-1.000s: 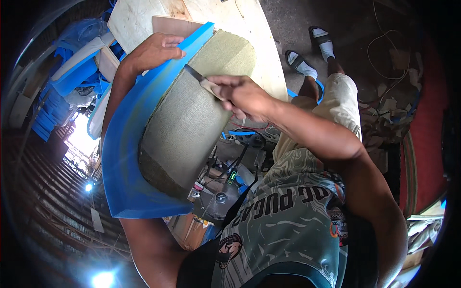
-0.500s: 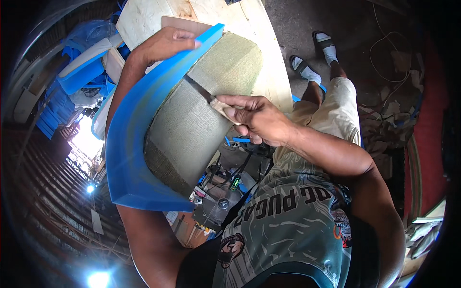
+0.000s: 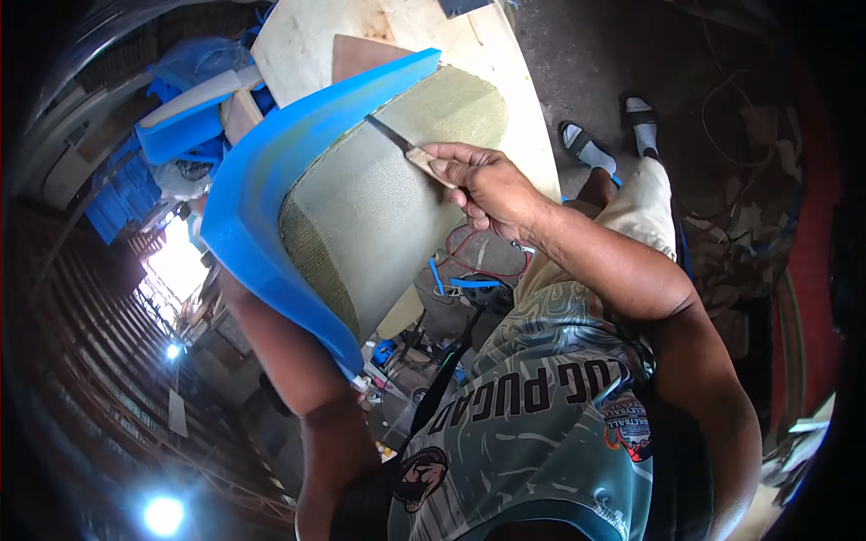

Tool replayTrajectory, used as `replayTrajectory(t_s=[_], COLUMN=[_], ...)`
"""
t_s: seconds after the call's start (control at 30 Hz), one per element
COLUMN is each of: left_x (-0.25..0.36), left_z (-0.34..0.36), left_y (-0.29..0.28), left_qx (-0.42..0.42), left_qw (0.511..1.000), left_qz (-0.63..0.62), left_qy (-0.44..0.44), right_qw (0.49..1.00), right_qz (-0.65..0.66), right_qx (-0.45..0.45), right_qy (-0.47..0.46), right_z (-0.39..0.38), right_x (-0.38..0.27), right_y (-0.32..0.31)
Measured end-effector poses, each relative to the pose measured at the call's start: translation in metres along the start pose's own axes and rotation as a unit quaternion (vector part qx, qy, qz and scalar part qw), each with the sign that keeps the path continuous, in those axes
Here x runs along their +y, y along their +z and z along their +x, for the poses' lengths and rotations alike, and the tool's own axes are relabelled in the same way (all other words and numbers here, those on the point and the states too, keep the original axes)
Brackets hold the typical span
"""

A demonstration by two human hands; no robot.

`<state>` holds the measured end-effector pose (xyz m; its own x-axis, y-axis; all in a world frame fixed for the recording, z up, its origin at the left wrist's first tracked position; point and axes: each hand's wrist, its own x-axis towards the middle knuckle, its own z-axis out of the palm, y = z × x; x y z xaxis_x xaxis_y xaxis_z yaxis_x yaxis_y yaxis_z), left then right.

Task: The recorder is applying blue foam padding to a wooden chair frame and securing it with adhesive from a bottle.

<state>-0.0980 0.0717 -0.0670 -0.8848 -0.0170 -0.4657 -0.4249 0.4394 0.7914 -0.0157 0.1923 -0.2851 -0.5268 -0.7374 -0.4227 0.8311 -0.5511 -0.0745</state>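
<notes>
Blue foam now hides the left grip, state I cannot tell; right grip pinches the knife.

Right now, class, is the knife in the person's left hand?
No, the right hand grips the knife by its pale handle.

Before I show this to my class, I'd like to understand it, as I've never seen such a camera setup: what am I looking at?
There's no machine, just a person working bare-handed. The view comes from a wide camera on that person's head, looking down, so straight edges bend near the rim. The right hand holds a thin dark blade by its pale handle, tip near a strip of blue foam. The foam curves along a grey panel. The left arm passes behind the foam, which hides that hand. Beyond, a flat brown piece seems to lie on a pale wooden board.
</notes>
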Motion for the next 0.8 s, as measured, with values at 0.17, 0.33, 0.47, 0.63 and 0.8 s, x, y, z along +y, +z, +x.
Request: replayTrajectory(t_s=[0.17, 0.33, 0.47, 0.63, 0.8], left_x=[0.0, -0.002, -0.004, -0.006, -0.009], left_z=[0.001, 0.011, 0.014, 0.012, 0.015], left_y=[0.024, 0.02, 0.018, 0.021, 0.007], left_qx=[0.017, 0.034, 0.046, 0.063, 0.086], left_qw=[1.0, 0.999, 0.998, 0.996, 0.993], left_qz=[-0.011, -0.03, -0.042, -0.054, -0.069], left_qy=[0.007, 0.011, 0.015, 0.029, 0.037], right_qw=[1.0, 1.0, 1.0, 0.999, 1.0], right_qz=[0.021, 0.001, 0.016, 0.021, 0.005], right_qx=[0.016, 0.001, -0.005, -0.023, -0.011], right_qy=[0.003, 0.023, 0.026, 0.002, 0.013], right_z=[0.019, -0.013, -0.019, 0.007, -0.027], right_x=[-0.01, -0.012, -0.011, -0.013, -0.006], right_y=[0.004, 0.008, 0.007, 0.013, 0.012])
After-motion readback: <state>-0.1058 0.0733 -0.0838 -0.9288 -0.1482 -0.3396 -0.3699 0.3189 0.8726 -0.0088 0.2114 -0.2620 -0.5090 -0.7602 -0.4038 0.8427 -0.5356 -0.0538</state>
